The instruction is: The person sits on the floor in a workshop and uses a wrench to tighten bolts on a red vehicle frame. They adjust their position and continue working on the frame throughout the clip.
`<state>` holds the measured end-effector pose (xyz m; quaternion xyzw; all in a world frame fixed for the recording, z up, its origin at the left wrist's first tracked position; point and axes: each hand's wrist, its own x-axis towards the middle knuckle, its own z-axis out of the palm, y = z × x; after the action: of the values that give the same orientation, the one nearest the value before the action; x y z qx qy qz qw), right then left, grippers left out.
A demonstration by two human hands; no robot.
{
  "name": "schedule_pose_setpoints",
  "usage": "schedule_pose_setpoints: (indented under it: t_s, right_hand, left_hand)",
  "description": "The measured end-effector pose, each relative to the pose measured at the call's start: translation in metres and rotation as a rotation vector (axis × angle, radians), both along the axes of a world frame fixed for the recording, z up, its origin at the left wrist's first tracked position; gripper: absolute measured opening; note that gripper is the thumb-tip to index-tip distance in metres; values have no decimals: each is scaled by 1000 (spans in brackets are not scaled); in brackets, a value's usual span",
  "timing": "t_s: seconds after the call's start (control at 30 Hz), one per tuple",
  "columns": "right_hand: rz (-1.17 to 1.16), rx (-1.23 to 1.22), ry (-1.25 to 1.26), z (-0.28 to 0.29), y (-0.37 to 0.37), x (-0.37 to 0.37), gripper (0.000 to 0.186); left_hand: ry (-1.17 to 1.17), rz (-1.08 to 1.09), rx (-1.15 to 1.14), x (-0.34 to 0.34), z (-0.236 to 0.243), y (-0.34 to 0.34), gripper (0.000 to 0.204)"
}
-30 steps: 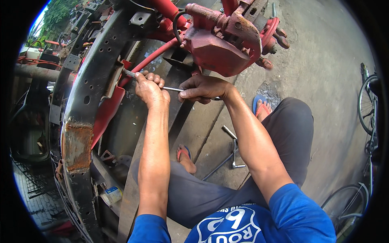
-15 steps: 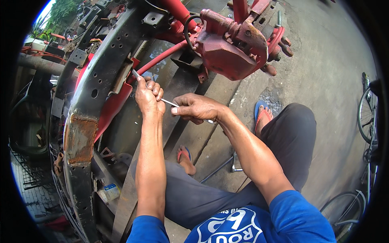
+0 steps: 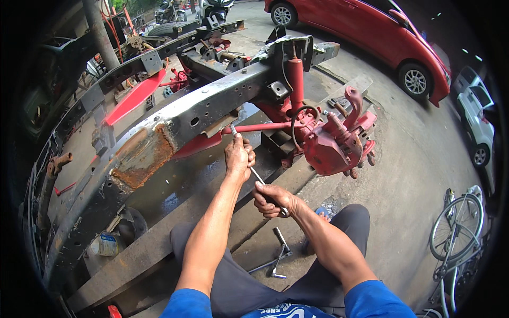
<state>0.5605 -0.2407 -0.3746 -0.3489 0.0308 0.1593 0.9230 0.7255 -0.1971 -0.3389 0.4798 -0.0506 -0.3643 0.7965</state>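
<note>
At the centre of the frame, the left hand (image 3: 239, 157) is closed around the upper part of a long thin silver metal rod tool (image 3: 255, 175), whose tip meets the grey rusted steel chassis rail (image 3: 175, 124). Just below, the right hand (image 3: 273, 200) clasps the tool's lower end, beside the red-painted wheel hub assembly (image 3: 336, 146).

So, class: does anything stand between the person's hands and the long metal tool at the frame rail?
Nothing visible does. The left hand and right hand both grip the long metal tool, its tip up at the frame rail.
</note>
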Motion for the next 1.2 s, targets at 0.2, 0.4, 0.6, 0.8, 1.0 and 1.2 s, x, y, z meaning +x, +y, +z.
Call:
schedule_pose_setpoints:
  t_s: [0.2, 0.4, 0.6, 0.8, 1.0, 1.2]
  right_hand:
    - [-315, -180, 57, -6, 26, 3, 44]
    - [-539, -141, 157, 2, 109, 50, 44]
    - [-681, -343, 150, -7, 146, 87, 44]
    - [-410, -460, 147, 13, 109, 59, 40]
    - [-232, -682, 134, 8, 56, 24, 41]
    - [-244, -666, -7, 11, 49, 16, 34]
  left_hand:
    - [-1, -50, -17, 8, -7, 3, 38]
    - [-66, -310, 135, 49, 10, 49, 36]
    - [-89, -413, 158, 72, 8, 66, 33]
    - [-43, -361, 124, 60, 12, 61, 33]
    - [-121, -192, 90, 38, -2, 47, 32]
    - [-73, -289, 115, 56, 1, 53, 30]
